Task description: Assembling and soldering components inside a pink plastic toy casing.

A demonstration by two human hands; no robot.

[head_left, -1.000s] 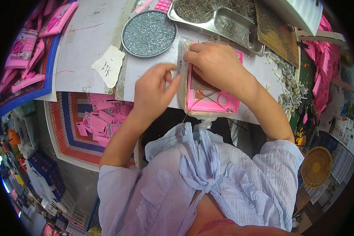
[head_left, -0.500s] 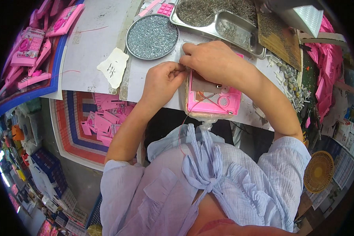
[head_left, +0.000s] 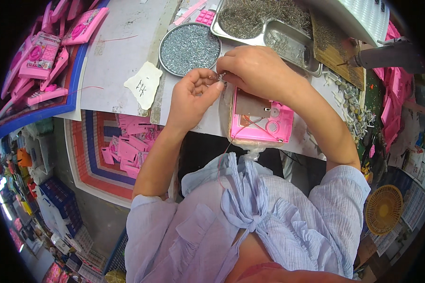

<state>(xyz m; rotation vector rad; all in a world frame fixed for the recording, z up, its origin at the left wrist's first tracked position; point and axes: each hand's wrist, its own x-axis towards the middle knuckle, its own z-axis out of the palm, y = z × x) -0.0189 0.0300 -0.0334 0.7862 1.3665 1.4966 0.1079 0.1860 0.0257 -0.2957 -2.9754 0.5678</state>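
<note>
Glossy pink plastic casing (head_left: 262,123); shiny metal round dish (head_left: 189,43), steel tray (head_left: 288,40); matt paper scrap (head_left: 144,84)

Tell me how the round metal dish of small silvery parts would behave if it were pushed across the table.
The round dish looks shallow and flat-bottomed, so it would probably slide, not tip. Filled nearly to its rim with tiny metal parts, it is likely heavy for its size, and a quick shove might spill some.

A single head-worn fisheye camera looks steeply down from above the person's pale blue crinkled shirt (head_left: 250,226), facing forward over the white-topped desk (head_left: 123,52). It sits close: both forearms rise from the lower edge toward the frame's upper middle. Straight edges bow near the dark circular rim, where the floor and a striped woven mat (head_left: 92,160) show at left.
</note>
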